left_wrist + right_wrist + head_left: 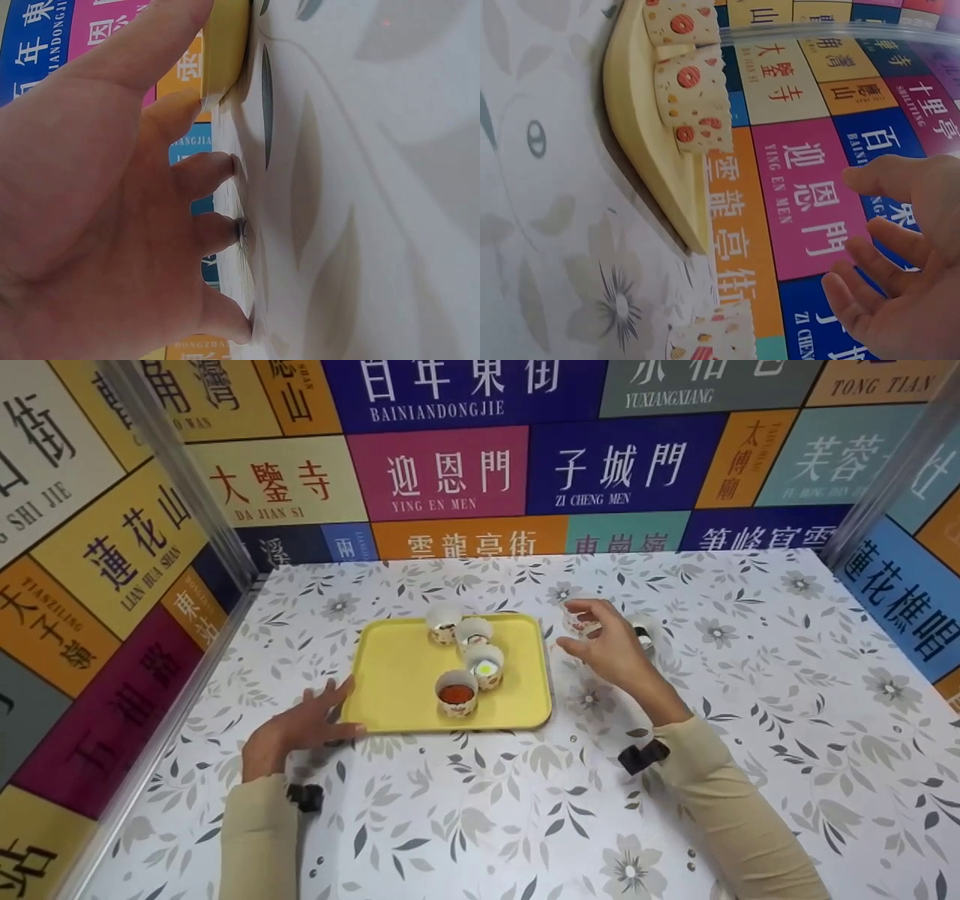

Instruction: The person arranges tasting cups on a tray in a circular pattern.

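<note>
Yellow tray (pixel 397 679): left hand (pixel 301 725) touches, spread | right hand (pixel 616 651), fingers parted, hovers near cup (pixel 582 625) | probable step: reaching; next: light pinch

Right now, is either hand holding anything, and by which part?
Nothing looks held: the left hand only touches the left end of the tray; the right hand is open by a cup, not gripping it.

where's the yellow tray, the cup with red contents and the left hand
Yellow tray (pixel 397 675), head view: on its bare floor.
Cup with red contents (pixel 457 709), head view: on its front wall.
Left hand (pixel 301 725), head view: on its back.
</note>
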